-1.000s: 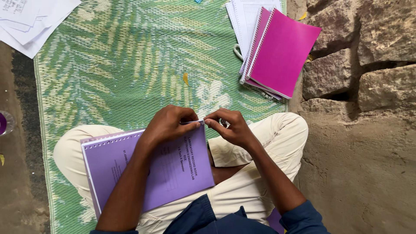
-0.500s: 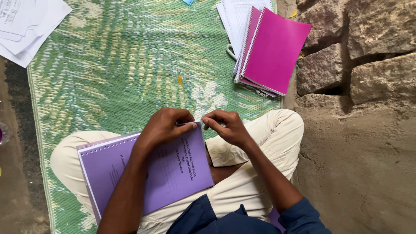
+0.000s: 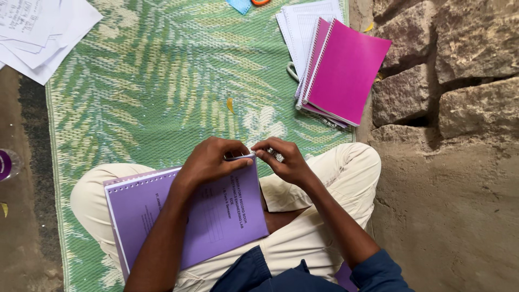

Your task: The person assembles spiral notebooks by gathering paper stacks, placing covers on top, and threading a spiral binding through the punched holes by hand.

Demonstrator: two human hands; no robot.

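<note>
Purple spiral notebook (image 3: 216, 216) on lap, over cream trousers (image 3: 324, 178). Far left: loose white papers (image 3: 38, 32) at green woven mat (image 3: 151, 92) corner. Left hand (image 3: 208, 162) pressing notebook's top edge, fingers curled on it. Right hand (image 3: 286, 159) pinching small metal binding piece (image 3: 275, 155) at same corner. Pink notebook stack (image 3: 340, 70) upper right; stone wall (image 3: 448, 65) beyond.

Purple spiral notebook (image 3: 216, 216) across lap
</note>
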